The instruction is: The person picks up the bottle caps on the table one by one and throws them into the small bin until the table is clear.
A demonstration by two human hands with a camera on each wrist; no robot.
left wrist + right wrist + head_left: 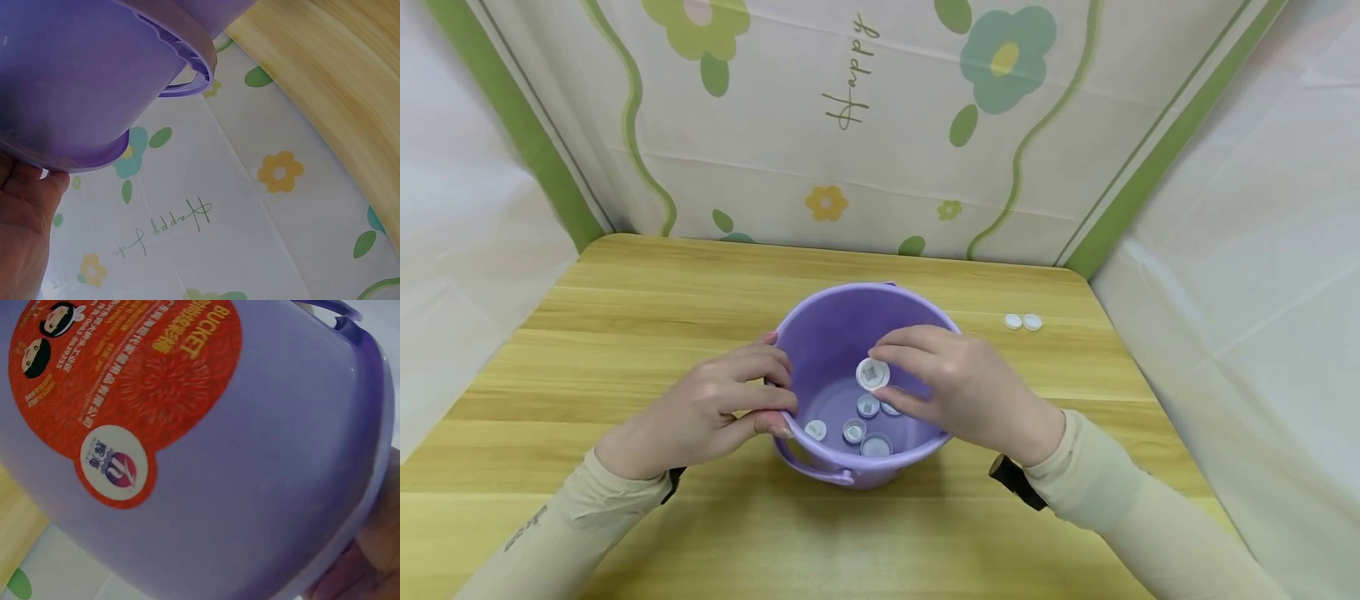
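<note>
A purple bucket point(820, 337) stands on the table, tilted slightly toward me. My left hand point(722, 408) grips its left rim, thumb outside near the handle point(820, 473). Over the bucket's opening, my right hand point(970, 392) pinches a round white cap point(872, 374) between fingers and thumb; its face carries a small printed square. Several similar caps point(854, 430) lie on the bucket floor, one partly hidden behind the right fingers. In the left wrist view the left hand point(28, 219) touches the rim. The right wrist view shows the bucket's red label point(144, 369), but not the held cap.
Two white caps point(1023, 322) lie side by side on the wooden table point(662, 308), right of the bucket. A flower-printed cloth point(760, 142) hangs behind the table, and pale sheets point(1247, 275) close in both sides.
</note>
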